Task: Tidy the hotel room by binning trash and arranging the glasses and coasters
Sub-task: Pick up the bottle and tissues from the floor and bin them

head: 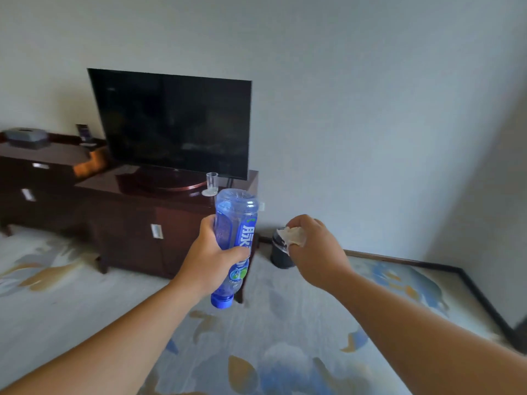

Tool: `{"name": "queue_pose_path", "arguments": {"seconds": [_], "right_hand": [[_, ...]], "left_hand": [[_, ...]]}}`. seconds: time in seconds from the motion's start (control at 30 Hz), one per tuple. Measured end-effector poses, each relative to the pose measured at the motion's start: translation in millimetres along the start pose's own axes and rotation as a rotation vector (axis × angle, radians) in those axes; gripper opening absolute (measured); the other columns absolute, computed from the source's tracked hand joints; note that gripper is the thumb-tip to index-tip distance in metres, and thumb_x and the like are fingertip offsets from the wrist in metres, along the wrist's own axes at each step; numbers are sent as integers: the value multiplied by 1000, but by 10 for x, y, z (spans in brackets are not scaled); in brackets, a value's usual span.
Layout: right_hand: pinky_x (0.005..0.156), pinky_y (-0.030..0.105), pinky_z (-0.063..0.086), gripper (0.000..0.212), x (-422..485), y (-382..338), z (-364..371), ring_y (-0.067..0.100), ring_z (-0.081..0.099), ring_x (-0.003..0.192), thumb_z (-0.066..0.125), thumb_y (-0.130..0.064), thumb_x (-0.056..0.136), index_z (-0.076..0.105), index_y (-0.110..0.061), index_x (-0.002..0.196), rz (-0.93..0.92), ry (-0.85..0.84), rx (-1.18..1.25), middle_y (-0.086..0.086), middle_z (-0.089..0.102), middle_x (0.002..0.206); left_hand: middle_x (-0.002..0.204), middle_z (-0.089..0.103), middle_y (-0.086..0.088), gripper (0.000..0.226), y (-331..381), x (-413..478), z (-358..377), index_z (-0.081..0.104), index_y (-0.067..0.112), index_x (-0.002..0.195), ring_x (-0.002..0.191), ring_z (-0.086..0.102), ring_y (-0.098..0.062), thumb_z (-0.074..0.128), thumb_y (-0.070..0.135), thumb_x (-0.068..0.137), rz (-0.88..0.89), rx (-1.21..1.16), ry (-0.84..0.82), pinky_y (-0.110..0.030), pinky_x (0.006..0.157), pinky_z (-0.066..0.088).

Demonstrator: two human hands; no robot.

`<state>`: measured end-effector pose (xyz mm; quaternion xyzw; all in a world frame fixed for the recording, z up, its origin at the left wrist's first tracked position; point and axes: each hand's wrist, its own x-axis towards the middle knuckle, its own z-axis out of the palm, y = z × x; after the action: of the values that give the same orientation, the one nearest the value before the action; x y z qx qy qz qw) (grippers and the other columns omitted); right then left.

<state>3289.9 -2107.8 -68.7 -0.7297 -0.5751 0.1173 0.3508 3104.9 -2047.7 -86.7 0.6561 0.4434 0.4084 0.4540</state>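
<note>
Open carpet [285, 323] ahead, bin [281, 258] by cabinet [128, 223] corner. Upturned blue bottle [236, 218] gripped in left hand [211, 258]; right hand [316, 252] clutches wad [293, 236], maybe tissue.

- The left hand [209, 260] wraps the middle of the upturned bottle [236, 218], so the label under the fingers is hidden.
- The right hand [316, 252] closes round a crumpled tissue [293, 236]; only the wad past the fingers shows.
- Behind that grip, the dark bin [278, 253] is covered on its right side and most of its rim.
- Just above the bottle's base, the glass [212, 182] on its coaster [209, 193] is too small to tell its contents.
- Far left of both grips, the grey box [27, 136] on the cabinet [128, 212] is blurred.
- Both forearms are cut off by the bottom edge.
</note>
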Motion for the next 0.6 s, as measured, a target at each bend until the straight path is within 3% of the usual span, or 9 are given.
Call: {"name": "queue_pose_path", "arguments": {"seconds": [0.17,0.33,0.6], "right_hand": [[73,22,37,33,36,152,-36,15,50,88,53,-9,84,55,-26,113,90,55,-48,-3,52,114],[75,23,38,35,192,383,-167,16,51,91,54,-9,85,54,-26,115,142,87,-78,-2,53,116],[73,22,36,34,703,989,-453,14,50,89,55,-10,86,54,-25,116,154,111,-86,-2,53,115]], "left_hand": [[97,63,2,62,-33,320,165,43,25,114,89,65,-17,72,25,59,5,-19,-104,-37,80,53],[99,62,0,54,-79,614,518,43,21,115,88,64,-17,76,8,74,12,-39,-172,-32,75,51],[101,62,3,54,-31,1202,1267,41,20,118,90,64,-13,74,7,77,12,-58,-223,-28,72,49]]}}
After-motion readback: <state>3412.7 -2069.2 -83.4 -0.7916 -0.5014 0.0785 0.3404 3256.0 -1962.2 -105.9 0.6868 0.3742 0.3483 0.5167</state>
